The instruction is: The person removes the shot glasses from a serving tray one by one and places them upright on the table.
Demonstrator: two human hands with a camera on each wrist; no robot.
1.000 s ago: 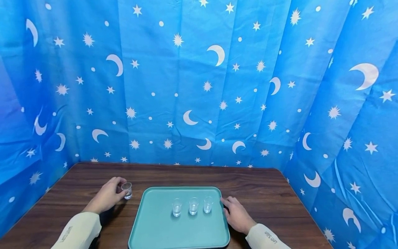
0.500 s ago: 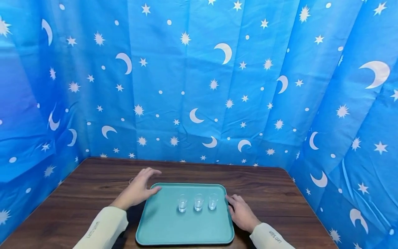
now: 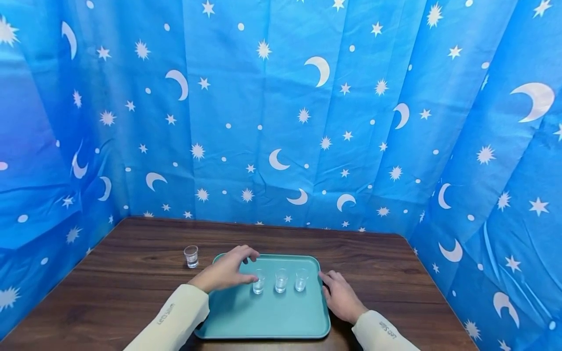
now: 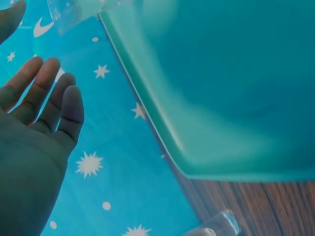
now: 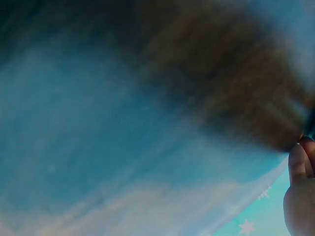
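Three small clear shot glasses stand in a row on a teal tray (image 3: 268,321): the left glass (image 3: 258,285), the middle glass (image 3: 281,282) and the right glass (image 3: 300,282). My left hand (image 3: 226,271) reaches over the tray's left side, thumb and fingers spread, its thumb close to the left glass; whether they touch I cannot tell. In the left wrist view that hand (image 4: 39,128) holds nothing. My right hand (image 3: 343,298) rests at the tray's right edge, fingertips on or against the rim. Another shot glass (image 3: 191,257) stands on the table, left of the tray.
The dark wooden table (image 3: 386,273) runs back to a blue curtain (image 3: 246,122) with white moons and stars, which also hangs on both sides. Most of the right wrist view is blurred.
My left hand has let go of a shot glass on the table left of the tray and moved right to the glasses on the tray. My right hand stays at the tray's edge.
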